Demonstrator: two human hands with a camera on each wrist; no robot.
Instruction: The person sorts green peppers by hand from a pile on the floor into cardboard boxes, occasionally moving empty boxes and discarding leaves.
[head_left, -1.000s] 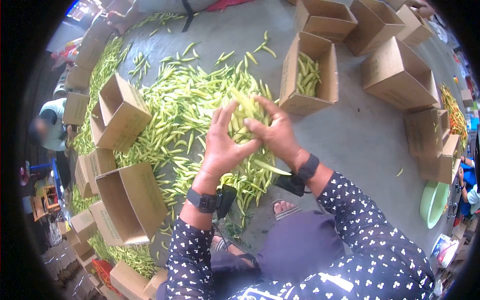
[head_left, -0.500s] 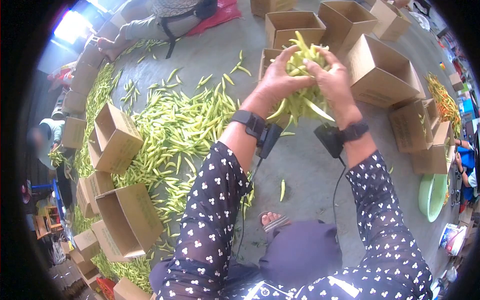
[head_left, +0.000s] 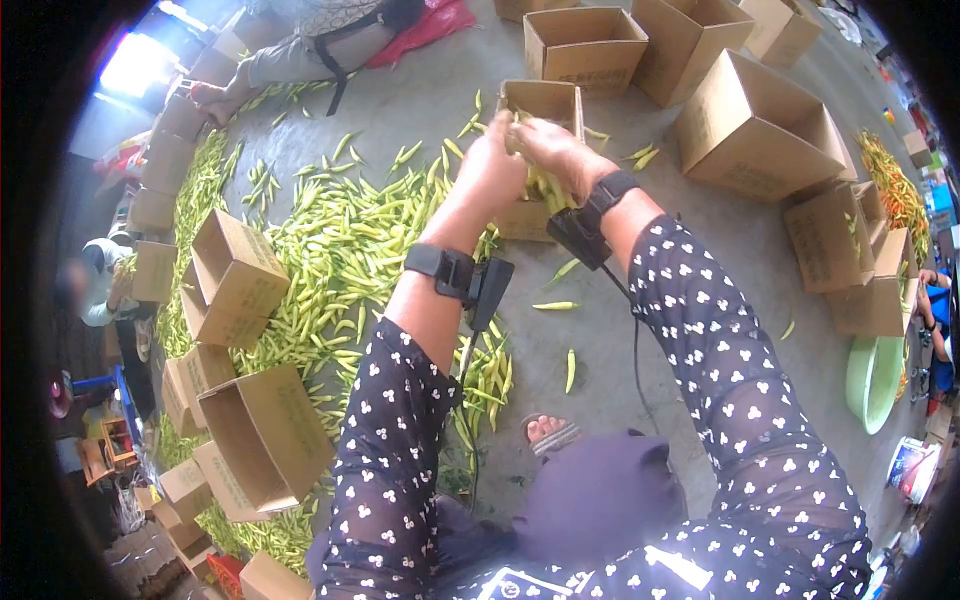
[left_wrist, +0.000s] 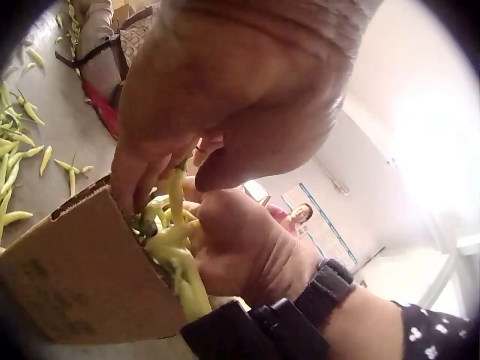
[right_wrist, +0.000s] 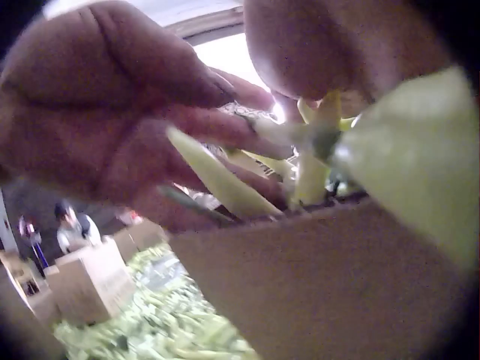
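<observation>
Both hands are together at the near edge of a small cardboard box (head_left: 524,222). Pale yellow-green chili peppers (left_wrist: 174,251) are bunched between them, several hanging over the rim. My left hand (head_left: 490,168) points down at the opening, its fingers around peppers at the edge in the left wrist view. Opposite it, my right hand (head_left: 556,150) holds part of the bunch, and one large pepper (right_wrist: 412,157) sticks out close to the right wrist camera. The box's inside is mostly hidden behind the hands.
A wide heap of peppers (head_left: 340,245) covers the floor to the left. Open cardboard boxes stand on both sides, including a large box (head_left: 755,130) at right. A green basin (head_left: 874,385) is far right. Loose peppers lie on the floor, and a seated person (head_left: 300,60) is at the back.
Both hands lifted a bunch of peppers from the heap, carried it forward and right, then lowered it to the small box. A few peppers now lie on the floor beside it.
</observation>
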